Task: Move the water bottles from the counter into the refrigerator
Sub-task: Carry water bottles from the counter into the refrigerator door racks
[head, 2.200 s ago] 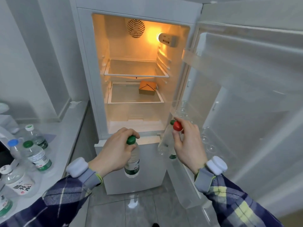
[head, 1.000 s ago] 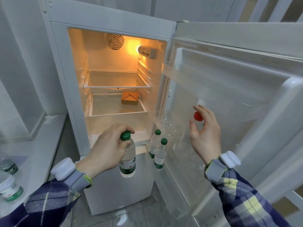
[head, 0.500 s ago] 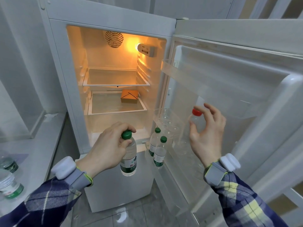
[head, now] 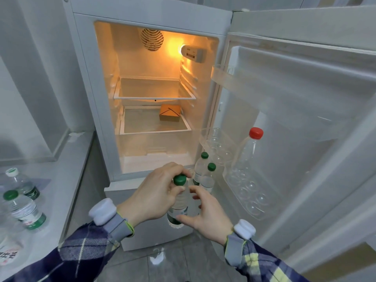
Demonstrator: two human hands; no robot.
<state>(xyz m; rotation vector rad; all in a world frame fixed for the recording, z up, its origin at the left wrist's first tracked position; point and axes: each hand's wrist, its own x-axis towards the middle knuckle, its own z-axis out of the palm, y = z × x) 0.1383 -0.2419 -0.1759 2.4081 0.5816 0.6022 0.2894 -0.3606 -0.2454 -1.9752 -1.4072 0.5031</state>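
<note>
The refrigerator (head: 146,15) stands open, lit inside, its door (head: 305,94) swung right. My left hand (head: 154,194) grips a green-capped water bottle (head: 179,202) by the neck, in front of the fridge's lower part. My right hand (head: 205,214) is spread open around that bottle's lower body, fingers touching or nearly touching it. A red-capped bottle (head: 249,151) stands alone in the door's clear lower rack (head: 250,204). Two small green-capped bottles (head: 204,174) stand at the rack's inner end. Several more bottles (head: 22,208) stand on the counter (head: 61,180) at left.
An orange box (head: 170,116) sits on the second glass shelf. The upper shelf (head: 152,88) holds nothing. A clear upper door rack (head: 227,78) juts from the door. Grey tiled floor (head: 162,265) lies below.
My right hand let go of the red-capped bottle, now standing in the door rack, and came down left to the bottle held by my left hand. The view shifted slightly.
</note>
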